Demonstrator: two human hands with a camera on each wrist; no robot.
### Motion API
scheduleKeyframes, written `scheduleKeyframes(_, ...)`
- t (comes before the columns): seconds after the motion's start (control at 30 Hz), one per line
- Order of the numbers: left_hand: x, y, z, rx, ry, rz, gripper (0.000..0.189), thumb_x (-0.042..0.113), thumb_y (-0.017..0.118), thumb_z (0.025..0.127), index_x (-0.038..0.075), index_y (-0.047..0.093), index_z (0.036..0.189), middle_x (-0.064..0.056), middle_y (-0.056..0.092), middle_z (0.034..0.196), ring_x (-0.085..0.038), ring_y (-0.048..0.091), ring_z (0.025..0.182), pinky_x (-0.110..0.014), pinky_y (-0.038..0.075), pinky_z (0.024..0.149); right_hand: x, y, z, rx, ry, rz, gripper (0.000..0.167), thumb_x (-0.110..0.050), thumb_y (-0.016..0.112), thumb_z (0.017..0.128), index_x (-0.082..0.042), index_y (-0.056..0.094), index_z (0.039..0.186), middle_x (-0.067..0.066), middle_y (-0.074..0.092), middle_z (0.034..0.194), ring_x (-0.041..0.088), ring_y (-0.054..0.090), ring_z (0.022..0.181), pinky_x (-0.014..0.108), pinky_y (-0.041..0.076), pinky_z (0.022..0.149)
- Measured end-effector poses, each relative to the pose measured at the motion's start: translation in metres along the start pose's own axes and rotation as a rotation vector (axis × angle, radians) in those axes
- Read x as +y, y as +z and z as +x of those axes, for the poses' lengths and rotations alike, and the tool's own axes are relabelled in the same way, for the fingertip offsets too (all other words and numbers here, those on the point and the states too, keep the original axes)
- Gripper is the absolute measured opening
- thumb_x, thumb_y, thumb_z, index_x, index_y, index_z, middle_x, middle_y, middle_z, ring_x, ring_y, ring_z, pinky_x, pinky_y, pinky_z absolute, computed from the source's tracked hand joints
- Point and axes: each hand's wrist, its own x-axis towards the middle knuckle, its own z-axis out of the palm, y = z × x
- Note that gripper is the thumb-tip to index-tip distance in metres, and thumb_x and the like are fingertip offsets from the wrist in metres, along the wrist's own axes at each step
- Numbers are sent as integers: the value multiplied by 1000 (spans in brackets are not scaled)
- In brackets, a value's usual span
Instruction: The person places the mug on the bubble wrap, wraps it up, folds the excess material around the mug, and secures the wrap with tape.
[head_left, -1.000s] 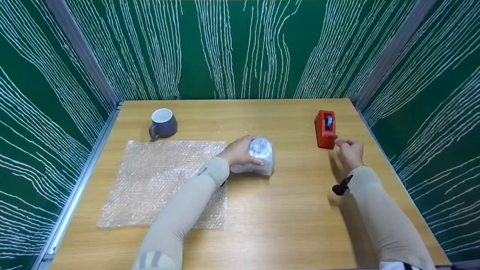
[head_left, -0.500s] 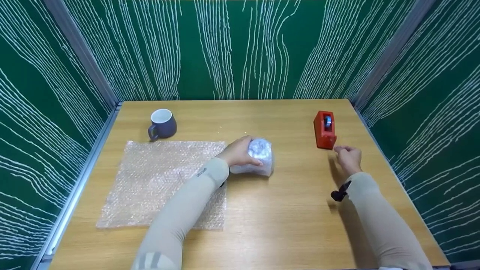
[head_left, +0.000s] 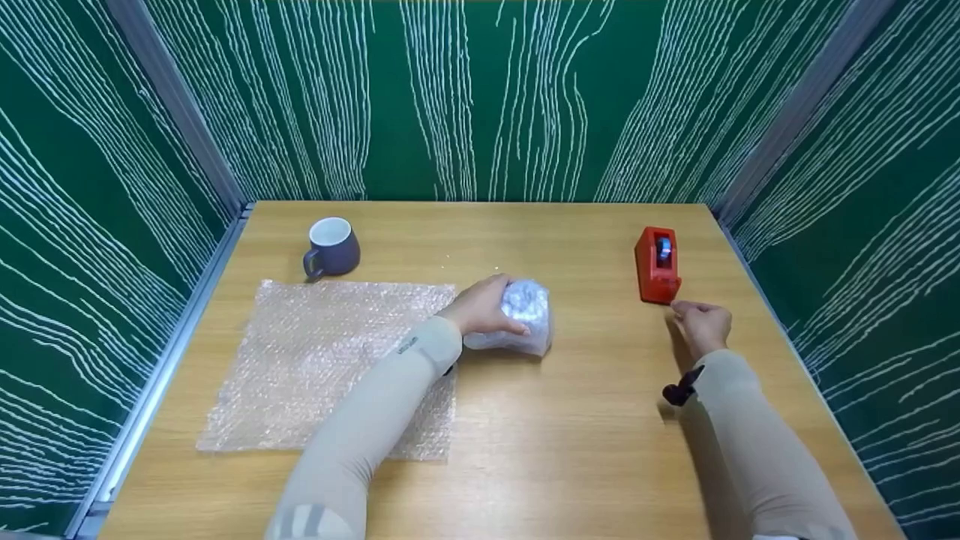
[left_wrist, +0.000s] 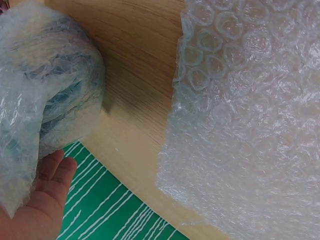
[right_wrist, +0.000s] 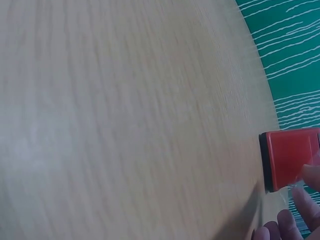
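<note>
"When you inspected the bench (head_left: pixel 570 450), where was the wrapped bundle (head_left: pixel 527 311)?"

"Near the middle, just beyond the right edge of the flat bubble wrap sheet (head_left: pixel 322 360). The left hand (head_left: pixel 484 306) grasped it from the left side, thumb across the front. Something dark showed through the layers; I could not identify it."

"And the right hand (head_left: pixel 703 326)?"

"It was close in front of the red tape dispenser (head_left: pixel 655 266), thumb and finger pinched together. The right wrist view showed a faint, clear tape strip (right_wrist: pixel 294 185) at those fingertips, as far as I could judge."

"How much of the work did you record as complete?"

"The covering of one item, in my assessment. It was rolled in bubble wrap, but the left wrist view showed a loose, pointed flap, and I noted no tape on the visible side. I therefore judged the wrap unsecured and the taping only at the stage of drawing a length."

"Anything outstanding?"

"The mug (head_left: pixel 334 247) stood upright and bare behind the sheet, near its far left corner. The sheet lay spread with nothing rolled in it. If both belonged to the same job, that portion was unstarted."
</note>
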Motion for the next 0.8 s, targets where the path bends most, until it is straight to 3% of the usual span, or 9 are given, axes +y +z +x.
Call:
scheduleKeyframes(0.4, -1, 0, -1, 2, -2, -33, 101, 42, 99, 77, 15, 48, 160, -7, 63, 150, -27, 62, 137, -44, 46, 125, -4, 0, -3, 14, -25, -25, 65, -31, 63, 111, -19, 38, 170, 3, 27, 181, 27, 23, 168, 49, 16, 140)
scheduleKeyframes(0.67, 0, 1, 1, -2, 7, -6, 101, 45, 98, 79, 12, 48, 160, -8, 62, 151, -27, 60, 141, -41, 44, 127, -3, -1, 1, 38, -67, 21, 77, -21, 68, 107, -19, 29, 173, 10, 31, 179, 27, 36, 161, 40, 32, 135)
scheduleKeyframes(0.8, -1, 1, 2, -4, 1, -4, 101, 45, 98, 79, 11, 47, 160, -9, 62, 152, -28, 59, 142, -41, 43, 127, -2, -3, 0, 7, -41, 36, 71, -25, 67, 109, -25, 35, 172, 6, 28, 181, 27, 37, 159, 41, 34, 134)
